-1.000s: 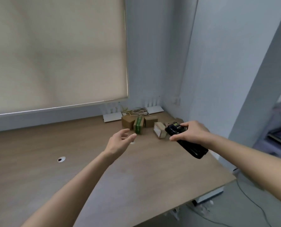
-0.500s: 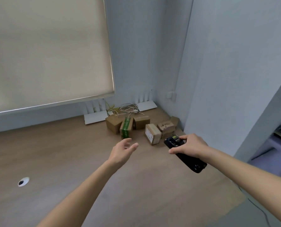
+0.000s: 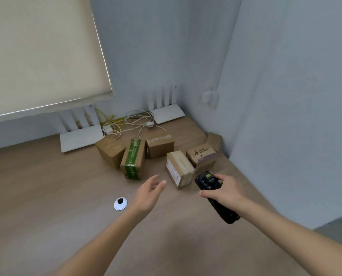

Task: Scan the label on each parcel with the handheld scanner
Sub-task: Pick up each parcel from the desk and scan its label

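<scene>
Over the desk (image 3: 46,196), right fingers (image 3: 223,178) grip the scanner (image 3: 208,181) beside the labelled parcel (image 3: 178,169); left fingers (image 3: 156,183) spread.

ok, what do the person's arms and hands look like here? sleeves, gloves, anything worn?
Both forearms are bare up to the frame edge: no sleeves in view. The left hand and the right hand wear no gloves. No watch, band or ring shows on either wrist or on the visible fingers. No markings, straps or cables on the arms.

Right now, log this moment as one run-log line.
phase: approaching parcels | right hand: grips scanner | left hand: empty, fingers relaxed, above desk | nearest: white-label parcel | scan: not yet
</scene>
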A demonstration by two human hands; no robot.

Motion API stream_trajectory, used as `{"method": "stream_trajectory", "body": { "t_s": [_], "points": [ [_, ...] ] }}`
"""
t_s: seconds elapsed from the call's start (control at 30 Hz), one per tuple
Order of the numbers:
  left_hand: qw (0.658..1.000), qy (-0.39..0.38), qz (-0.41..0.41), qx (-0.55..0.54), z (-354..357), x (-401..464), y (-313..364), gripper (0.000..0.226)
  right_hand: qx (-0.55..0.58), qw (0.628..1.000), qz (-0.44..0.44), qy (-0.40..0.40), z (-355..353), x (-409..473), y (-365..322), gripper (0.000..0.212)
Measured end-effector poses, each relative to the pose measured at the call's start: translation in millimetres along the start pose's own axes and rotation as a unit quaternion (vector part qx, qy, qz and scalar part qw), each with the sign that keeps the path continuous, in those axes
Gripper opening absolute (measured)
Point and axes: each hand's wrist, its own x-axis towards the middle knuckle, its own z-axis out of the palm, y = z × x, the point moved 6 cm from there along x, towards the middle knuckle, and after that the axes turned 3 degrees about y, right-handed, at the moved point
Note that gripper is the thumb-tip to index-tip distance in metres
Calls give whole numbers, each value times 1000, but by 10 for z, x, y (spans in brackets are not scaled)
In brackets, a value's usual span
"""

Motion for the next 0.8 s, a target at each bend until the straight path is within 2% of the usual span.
{"method": "stream_trajectory", "body": {
  "t_s": [0.33, 0.57, 0.8],
  "points": [
    [998, 45, -28, -30, 609, 1499, -119, 68, 14, 1000, 3, -6, 524, 1305, 454, 89],
    [992, 38, -61, -102, 840, 2122, -239, 80, 72, 996, -8, -57, 806, 1595, 651, 77],
    [988, 59, -113, -86, 822, 2417, -317, 68, 106, 991, -17, -81, 925, 1740, 721, 80]
  ]
}}
